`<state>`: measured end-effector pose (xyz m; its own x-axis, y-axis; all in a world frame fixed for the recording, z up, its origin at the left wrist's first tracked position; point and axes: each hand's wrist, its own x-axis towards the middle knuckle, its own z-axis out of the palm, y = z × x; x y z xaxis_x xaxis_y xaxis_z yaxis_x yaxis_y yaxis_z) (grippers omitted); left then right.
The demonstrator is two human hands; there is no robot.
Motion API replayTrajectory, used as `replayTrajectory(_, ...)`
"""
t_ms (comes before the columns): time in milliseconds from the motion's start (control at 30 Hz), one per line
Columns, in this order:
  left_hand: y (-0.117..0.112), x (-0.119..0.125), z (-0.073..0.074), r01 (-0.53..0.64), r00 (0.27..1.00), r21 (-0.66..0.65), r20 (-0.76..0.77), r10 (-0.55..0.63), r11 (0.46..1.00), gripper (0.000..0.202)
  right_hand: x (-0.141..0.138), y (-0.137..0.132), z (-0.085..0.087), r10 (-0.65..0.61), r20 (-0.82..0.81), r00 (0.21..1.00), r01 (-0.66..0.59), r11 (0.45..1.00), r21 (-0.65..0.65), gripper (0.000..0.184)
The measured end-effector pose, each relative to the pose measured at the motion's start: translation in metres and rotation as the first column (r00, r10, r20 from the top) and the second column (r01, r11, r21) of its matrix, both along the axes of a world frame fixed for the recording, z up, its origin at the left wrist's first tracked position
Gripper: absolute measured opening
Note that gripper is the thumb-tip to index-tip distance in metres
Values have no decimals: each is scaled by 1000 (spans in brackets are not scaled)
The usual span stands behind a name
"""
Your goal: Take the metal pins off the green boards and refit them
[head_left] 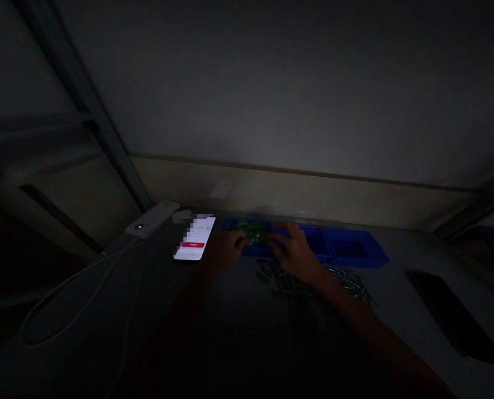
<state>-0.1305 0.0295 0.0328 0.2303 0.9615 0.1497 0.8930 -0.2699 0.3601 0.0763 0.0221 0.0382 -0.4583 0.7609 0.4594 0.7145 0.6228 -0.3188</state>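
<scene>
In dim light, both hands are at the left end of a row of blue bins (255, 252). Shiny green pieces (254, 231), their kind too dark to make out, lie in the leftmost bin between the hands. My left hand (229, 246) is at the bin's left front corner, its fingers curled together by the green pieces; whatever they pinch is hidden. From the right, my right hand (294, 252) reaches over the bin, fingers bent and apart, their tips at the edge of the green pieces. Below it lie several small dark parts (288, 285).
A lit phone (195, 238) lies left of the bins, near a white power strip (153, 219) with looping cables (75, 324). Thin metal pins or screws (350, 282) are heaped before another blue bin (353, 247). A dark flat slab (454, 316) lies far right.
</scene>
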Motion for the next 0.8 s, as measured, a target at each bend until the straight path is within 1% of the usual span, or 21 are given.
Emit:
replayTrajectory(100, -2, -1, 0, 17, 1000, 46, -2, -17, 999, 26, 21, -23, -1, -23, -142, 990, 31, 998, 54, 23)
replayTrajectory(200, -2, -3, -5, 31, 1000, 90, -2, -31, 995, 30, 46, -40, -10, -56, -214, 975, 74, 994, 76, 21)
replayTrajectory(300, -1, -3, -13, 52, 998, 148, -35, -47, 988, 33, 72, -46, -15, -142, -278, 950, 166, 984, 62, 20)
replayTrajectory(367, -2, -3, -17, 41, 999, 245, -9, -40, 969, 29, 86, -45, -15, -239, -343, 908, 260, 965, 15, 21)
replayTrajectory(400, -4, -2, -18, 14, 999, 316, 27, -23, 949, 27, 91, -44, -14, -287, -389, 876, 318, 948, 17, 23)
replayTrajectory(467, -9, 2, -17, -73, 993, 470, 118, 19, 880, 23, 98, -41, -12, -349, -430, 833, 387, 922, 1, 25)
replayTrajectory(533, -18, 11, -14, -124, 983, 582, 183, 20, 804, 21, 102, -38, -12, -364, -428, 827, 401, 916, -5, 26)
replayTrajectory(567, -24, 17, -13, -110, 981, 610, 192, -11, 784, 20, 104, -37, -12, -360, -420, 833, 397, 918, 1, 26)
replayTrajectory(600, -30, 24, -12, -56, 981, 618, 180, -72, 784, 19, 107, -37, -12, -358, -414, 837, 397, 918, 10, 27)
replayTrajectory(633, -37, 31, -12, 15, 975, 605, 167, -145, 796, 19, 111, -37, -12, -358, -407, 840, 399, 917, 18, 27)
replayTrajectory(700, -47, 46, -15, 194, 948, 510, 121, -293, 838, 22, 122, -40, -14, -377, -391, 840, 416, 909, 18, 28)
replayTrajectory(733, -51, 52, -19, 258, 936, 452, 103, -338, 854, 25, 129, -43, -15, -390, -368, 844, 418, 908, -5, 29)
replayTrajectory(800, -55, 60, -27, 329, 926, 336, 70, -372, 883, 32, 144, -52, -21, -430, -325, 842, 428, 900, -79, 32)
